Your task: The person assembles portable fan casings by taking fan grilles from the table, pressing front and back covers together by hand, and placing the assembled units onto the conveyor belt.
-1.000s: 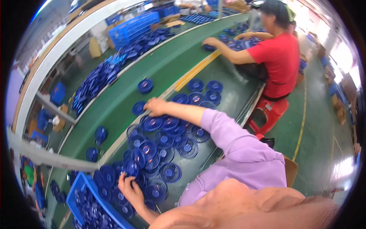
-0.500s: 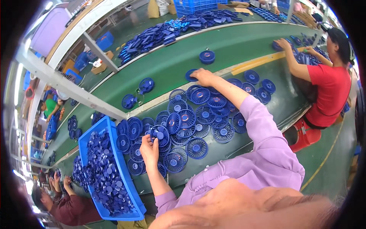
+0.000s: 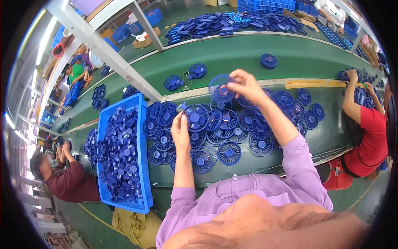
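Observation:
My left hand is closed on a dark blue fan housing with blades, which it holds up above the bench. My right hand pinches the edge of a round blue fan grille, slightly blurred, tilted above the strip between bench and belt. The two held parts are apart. Beneath both hands lies a spread of loose round fan grilles, many overlapping. Left of my left hand stands a blue tray heaped with small blue fan blades.
Beyond the bench runs a green conveyor belt carrying several fan parts. A grey metal post slants in at left. A person in red works at right, another in maroon at left. Blue handle parts are piled beyond the belt.
My right hand has lifted a grille from the belt's near edge and brought it closer to my left hand. My left hand still holds the bladed housing. The whole view has shifted.

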### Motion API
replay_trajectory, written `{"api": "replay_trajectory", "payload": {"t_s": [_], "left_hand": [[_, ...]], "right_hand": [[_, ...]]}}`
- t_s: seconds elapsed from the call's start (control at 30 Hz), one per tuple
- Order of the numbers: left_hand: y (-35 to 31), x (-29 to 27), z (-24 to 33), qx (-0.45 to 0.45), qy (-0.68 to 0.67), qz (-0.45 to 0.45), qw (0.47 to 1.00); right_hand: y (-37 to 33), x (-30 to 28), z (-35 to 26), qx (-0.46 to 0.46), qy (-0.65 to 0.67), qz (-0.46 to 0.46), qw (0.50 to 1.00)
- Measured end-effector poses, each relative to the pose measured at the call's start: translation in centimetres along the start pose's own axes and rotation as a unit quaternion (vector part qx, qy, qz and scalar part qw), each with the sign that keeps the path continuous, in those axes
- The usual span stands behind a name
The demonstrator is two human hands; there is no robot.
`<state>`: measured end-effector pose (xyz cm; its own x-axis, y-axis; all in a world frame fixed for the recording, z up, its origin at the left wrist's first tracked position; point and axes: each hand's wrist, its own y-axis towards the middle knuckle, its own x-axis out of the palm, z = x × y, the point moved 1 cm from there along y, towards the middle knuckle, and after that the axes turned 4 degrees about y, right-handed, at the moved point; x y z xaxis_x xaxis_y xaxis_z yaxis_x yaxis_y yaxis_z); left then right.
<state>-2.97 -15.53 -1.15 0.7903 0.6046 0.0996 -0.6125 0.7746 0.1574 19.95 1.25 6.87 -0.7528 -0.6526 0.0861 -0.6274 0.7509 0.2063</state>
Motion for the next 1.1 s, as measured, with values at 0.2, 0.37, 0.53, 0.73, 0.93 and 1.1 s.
{"api": "replay_trajectory", "payload": {"t_s": [0.2,0.37,0.53,0.73,0.93,1.1], "left_hand": [[-1.3,5.1,0.9,-0.144,-0.293,-0.035,0.945],[-2.1,5.4,2.0,-0.197,-0.385,-0.140,0.891],[-2.1,5.5,2.3,-0.207,-0.453,-0.177,0.849],[-2.7,5.9,2.9,-0.203,-0.412,-0.125,0.879],[-3.1,6.4,4.0,-0.129,-0.351,-0.137,0.917],[-3.7,6.5,4.5,-0.045,-0.225,-0.071,0.971]], "right_hand": [[-2.6,7.0,1.6,-0.086,-0.234,-0.016,0.968],[-3.0,8.1,2.4,-0.240,-0.375,0.049,0.894],[-3.8,8.2,2.1,-0.208,-0.350,-0.085,0.909],[-4.2,7.8,2.0,-0.217,-0.370,-0.117,0.896],[-4.0,7.2,1.5,-0.190,-0.352,-0.119,0.909],[-4.4,7.4,2.1,-0.214,-0.326,-0.109,0.914]]}}
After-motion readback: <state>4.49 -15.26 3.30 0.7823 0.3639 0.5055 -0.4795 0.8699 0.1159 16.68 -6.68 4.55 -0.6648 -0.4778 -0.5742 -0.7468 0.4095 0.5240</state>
